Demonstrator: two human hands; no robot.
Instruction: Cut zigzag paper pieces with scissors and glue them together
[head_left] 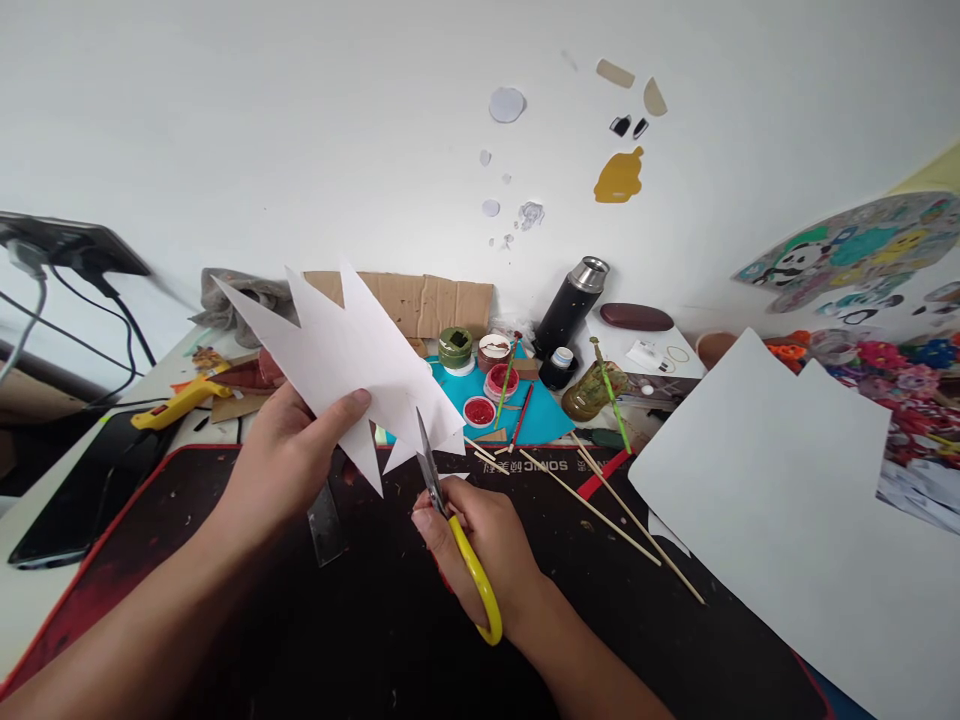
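Note:
My left hand (pixel 289 455) grips a white sheet of paper (pixel 337 350) cut into jagged spikes, thumb on top, holding it up above the black desk mat (pixel 360 620). My right hand (pixel 480 540) is closed round yellow-handled scissors (pixel 454 520). Their blades point up into the paper's lower right edge, between two spikes.
A large white sheet (pixel 787 500) lies at the right. Thin wooden sticks (pixel 600 510), open paint pots (pixel 480 410) on blue card, a black flask (pixel 570 300), a yellow glue gun (pixel 176 402), a phone (pixel 82 490) and a metal ruler (pixel 326 520) lie around the mat.

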